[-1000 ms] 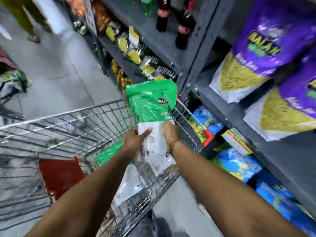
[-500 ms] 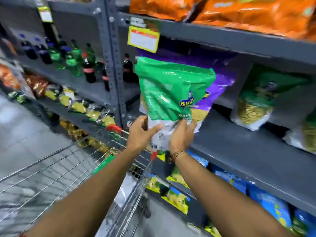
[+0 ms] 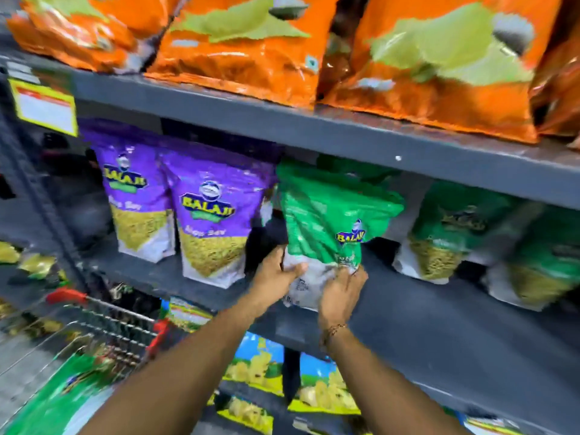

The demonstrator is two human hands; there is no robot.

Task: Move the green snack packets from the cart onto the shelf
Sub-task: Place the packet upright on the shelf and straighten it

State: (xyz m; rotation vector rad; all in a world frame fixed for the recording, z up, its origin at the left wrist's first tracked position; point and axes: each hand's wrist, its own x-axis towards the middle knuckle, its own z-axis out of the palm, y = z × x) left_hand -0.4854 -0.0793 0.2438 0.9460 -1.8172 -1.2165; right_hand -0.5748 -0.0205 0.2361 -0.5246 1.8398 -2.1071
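Both hands hold one green snack packet [image 3: 326, 221] by its white lower end, upright inside the middle shelf [image 3: 439, 312] opening, its top just under the shelf above. My left hand [image 3: 276, 274] grips its left lower edge, my right hand [image 3: 340, 290] its bottom right. It stands between purple packets [image 3: 207, 221] on the left and green packets [image 3: 452, 233] standing on the right. Whether its base touches the shelf board I cannot tell. Another green packet [image 3: 72, 390] lies in the wire cart [image 3: 103, 328] at the lower left.
Orange packets [image 3: 244, 54] fill the top shelf. Blue and yellow packets [image 3: 266, 368] sit on the lower shelves. A yellow price tag [image 3: 44, 111] hangs at the upper left. Dark shelf upright [image 3: 40, 196] stands left of the purple packets.
Both hands carried the green packet from above the cart up and right into the middle shelf opening. The view swung from the cart toward the shelf.
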